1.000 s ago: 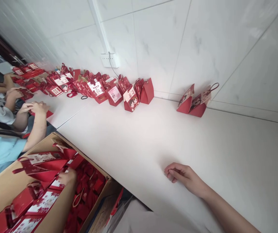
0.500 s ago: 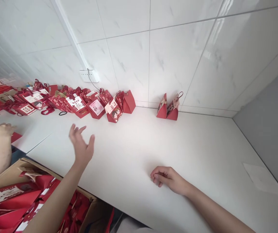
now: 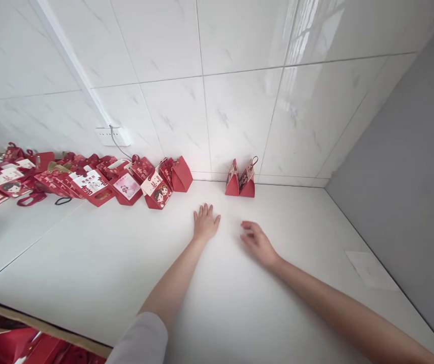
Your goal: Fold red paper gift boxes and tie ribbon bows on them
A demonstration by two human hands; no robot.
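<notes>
My left hand [image 3: 205,223] lies flat on the white table [image 3: 217,293], fingers spread, holding nothing. To its right, my right hand [image 3: 259,243] is over the table with its fingers apart and a little bent, slightly blurred and without anything in it. Beyond the two hands, a pair of red gift boxes [image 3: 232,182] with pointed tops stands by the wall; one has a ribbon loop on top. Neither hand touches them. Left of these, a red box with a cartoon label [image 3: 157,191] leans beside a plain red one [image 3: 182,175].
Many more red gift boxes [image 3: 88,182] crowd the table's left rear along the tiled wall [image 3: 171,111]. A socket [image 3: 112,136] with a cable is on that wall. At the lower left is a cardboard carton [image 3: 50,331] full of red boxes. A grey panel [image 3: 402,167] borders the right.
My left hand has moved right and come down flat on the table. My right hand has reached forward and its fingers have loosened. The view has turned right, so the other person is out of sight.
</notes>
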